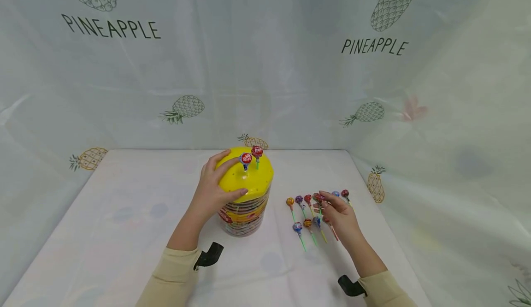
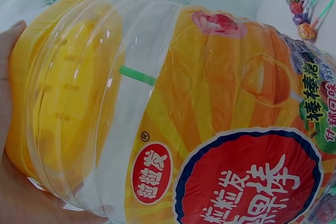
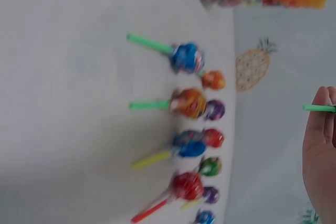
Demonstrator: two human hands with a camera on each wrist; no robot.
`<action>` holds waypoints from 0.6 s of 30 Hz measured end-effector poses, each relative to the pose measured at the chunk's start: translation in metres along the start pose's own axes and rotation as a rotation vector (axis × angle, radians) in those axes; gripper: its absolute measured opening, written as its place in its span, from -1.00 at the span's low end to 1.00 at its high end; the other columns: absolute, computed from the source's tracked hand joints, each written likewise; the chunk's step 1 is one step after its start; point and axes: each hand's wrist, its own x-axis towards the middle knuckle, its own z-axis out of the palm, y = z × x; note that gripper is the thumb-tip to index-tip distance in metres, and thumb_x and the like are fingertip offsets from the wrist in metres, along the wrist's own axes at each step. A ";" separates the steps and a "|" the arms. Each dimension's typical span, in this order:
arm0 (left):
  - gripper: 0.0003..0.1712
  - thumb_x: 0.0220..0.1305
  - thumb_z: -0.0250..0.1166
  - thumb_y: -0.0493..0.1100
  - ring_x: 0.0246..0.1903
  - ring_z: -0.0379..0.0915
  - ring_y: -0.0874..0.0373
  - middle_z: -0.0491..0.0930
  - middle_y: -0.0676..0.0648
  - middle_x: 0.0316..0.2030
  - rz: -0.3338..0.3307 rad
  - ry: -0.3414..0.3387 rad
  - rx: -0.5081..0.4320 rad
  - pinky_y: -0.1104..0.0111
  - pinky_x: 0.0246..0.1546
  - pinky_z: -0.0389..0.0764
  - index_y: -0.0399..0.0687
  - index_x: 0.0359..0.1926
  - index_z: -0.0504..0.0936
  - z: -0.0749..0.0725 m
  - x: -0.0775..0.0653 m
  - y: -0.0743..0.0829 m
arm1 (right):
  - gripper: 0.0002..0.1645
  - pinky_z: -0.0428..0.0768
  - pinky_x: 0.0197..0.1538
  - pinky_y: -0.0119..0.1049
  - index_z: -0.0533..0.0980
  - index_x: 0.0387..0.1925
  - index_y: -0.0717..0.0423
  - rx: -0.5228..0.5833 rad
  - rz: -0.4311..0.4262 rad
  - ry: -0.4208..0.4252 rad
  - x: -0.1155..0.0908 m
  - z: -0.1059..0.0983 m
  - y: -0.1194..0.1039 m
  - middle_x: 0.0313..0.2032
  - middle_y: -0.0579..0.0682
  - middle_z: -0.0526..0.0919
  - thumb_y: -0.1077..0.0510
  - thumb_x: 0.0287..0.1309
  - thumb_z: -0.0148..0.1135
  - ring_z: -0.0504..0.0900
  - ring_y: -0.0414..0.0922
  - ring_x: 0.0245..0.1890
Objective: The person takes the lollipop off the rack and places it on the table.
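Observation:
A clear plastic jar (image 1: 244,219) with an orange printed label stands on the table, topped by a yellow lid (image 1: 259,178). Two lollipops stand upright in the lid: a blue-and-red one (image 1: 246,159) and a red one (image 1: 257,152). My left hand (image 1: 212,191) grips the lid's left side, thumb at the front and fingers toward the back. To the jar's right, my right hand (image 1: 341,217) pinches a lollipop (image 1: 317,197) above the laid-out ones; its green stick (image 3: 315,108) points away from the fingers in the right wrist view.
Several wrapped lollipops lie in two rows on the white table (image 1: 124,251); a blue one (image 1: 297,227) is at the near left. More lollipops show inside the jar in the right wrist view. A pineapple-printed curtain (image 1: 265,67) hangs behind the table.

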 end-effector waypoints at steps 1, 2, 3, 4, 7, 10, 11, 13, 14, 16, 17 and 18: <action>-0.17 -0.03 0.53 0.00 0.38 -0.12 -0.10 0.01 0.09 0.44 -0.001 0.001 -0.001 -0.14 0.18 0.37 0.17 0.32 0.44 0.000 0.000 0.000 | -0.54 0.59 0.00 -0.37 0.43 0.26 0.16 -0.015 0.004 0.009 0.000 -0.004 0.002 0.00 0.00 0.58 0.17 0.38 0.13 0.67 -0.14 -0.10; -0.17 -0.03 0.53 0.00 0.38 -0.11 -0.10 0.01 0.09 0.44 0.000 0.001 0.001 -0.14 0.18 0.37 0.17 0.32 0.44 0.000 0.000 0.000 | -0.54 0.59 0.03 -0.36 0.42 0.26 0.18 -0.024 0.005 0.019 0.001 -0.009 0.004 0.01 -0.02 0.57 0.18 0.37 0.13 0.66 -0.15 -0.10; -0.17 -0.03 0.53 0.00 0.38 -0.11 -0.10 0.01 0.09 0.44 0.000 0.001 -0.001 -0.14 0.18 0.37 0.17 0.32 0.44 0.000 0.000 0.000 | -0.53 0.58 0.03 -0.39 0.41 0.27 0.19 -0.040 0.008 0.026 0.002 -0.013 0.007 0.01 -0.03 0.57 0.19 0.37 0.13 0.66 -0.17 -0.11; -0.17 -0.03 0.53 0.00 0.38 -0.11 -0.10 0.01 0.09 0.44 0.001 0.000 0.000 -0.14 0.18 0.37 0.16 0.32 0.44 0.000 0.000 0.000 | -0.52 0.57 0.03 -0.40 0.39 0.28 0.22 -0.042 0.015 0.030 0.002 -0.017 0.010 0.02 -0.04 0.57 0.22 0.37 0.12 0.66 -0.18 -0.10; -0.16 -0.04 0.54 0.00 0.38 -0.11 -0.09 0.01 0.10 0.44 0.004 0.002 -0.002 -0.15 0.19 0.36 0.15 0.31 0.45 0.000 0.000 -0.001 | -0.49 0.57 0.03 -0.41 0.36 0.31 0.24 -0.074 0.054 0.058 0.005 -0.029 0.018 0.05 -0.07 0.55 0.25 0.37 0.12 0.64 -0.21 -0.07; -0.16 -0.05 0.55 0.00 0.38 -0.12 -0.09 0.01 0.11 0.44 0.005 0.004 -0.002 -0.16 0.20 0.34 0.14 0.31 0.45 0.000 0.001 -0.001 | -0.47 0.58 0.01 -0.41 0.34 0.33 0.22 -0.120 0.113 0.097 0.008 -0.038 0.026 0.10 -0.01 0.51 0.23 0.37 0.12 0.63 -0.22 -0.05; -0.16 -0.05 0.55 0.00 0.38 -0.12 -0.09 0.01 0.11 0.44 0.005 0.005 -0.002 -0.16 0.20 0.34 0.14 0.31 0.45 0.000 0.001 -0.001 | -0.47 0.59 0.00 -0.41 0.35 0.33 0.22 -0.133 0.131 0.112 0.008 -0.040 0.028 0.11 0.02 0.51 0.22 0.37 0.13 0.63 -0.22 -0.06; -0.16 -0.05 0.55 0.00 0.39 -0.12 -0.09 0.01 0.11 0.45 0.001 0.003 -0.003 -0.16 0.20 0.34 0.15 0.31 0.45 0.000 0.001 -0.001 | -0.46 0.60 -0.01 -0.40 0.34 0.33 0.22 -0.147 0.163 0.128 0.009 -0.046 0.034 0.11 0.03 0.49 0.19 0.37 0.14 0.63 -0.23 -0.08; -0.15 -0.05 0.55 0.00 0.39 -0.12 -0.09 0.01 0.11 0.45 -0.001 0.002 -0.003 -0.15 0.20 0.35 0.15 0.31 0.44 0.000 0.001 -0.001 | -0.44 0.60 -0.01 -0.39 0.32 0.33 0.24 -0.140 0.173 0.134 0.009 -0.049 0.037 0.11 0.03 0.49 0.20 0.36 0.14 0.63 -0.23 -0.08; -0.15 -0.05 0.55 0.00 0.39 -0.12 -0.09 0.01 0.10 0.45 -0.005 0.002 -0.002 -0.14 0.19 0.36 0.16 0.31 0.45 0.000 0.001 -0.002 | -0.44 0.61 -0.01 -0.35 0.32 0.33 0.27 -0.121 0.181 0.141 0.009 -0.055 0.042 0.07 0.01 0.50 0.23 0.35 0.15 0.65 -0.21 -0.10; -0.15 -0.05 0.55 0.00 0.39 -0.12 -0.09 0.01 0.10 0.44 -0.006 0.003 -0.003 -0.14 0.19 0.36 0.16 0.31 0.45 0.000 0.001 -0.002 | -0.44 0.62 0.00 -0.32 0.32 0.32 0.30 -0.103 0.177 0.143 0.010 -0.057 0.045 0.05 0.00 0.52 0.26 0.34 0.15 0.66 -0.19 -0.11; -0.15 -0.05 0.55 0.00 0.39 -0.12 -0.09 0.01 0.10 0.44 -0.007 0.003 -0.004 -0.13 0.19 0.37 0.16 0.31 0.45 0.000 0.001 -0.002 | -0.45 0.62 0.00 -0.30 0.32 0.31 0.32 -0.089 0.173 0.141 0.010 -0.060 0.048 0.03 0.00 0.53 0.29 0.33 0.15 0.67 -0.18 -0.12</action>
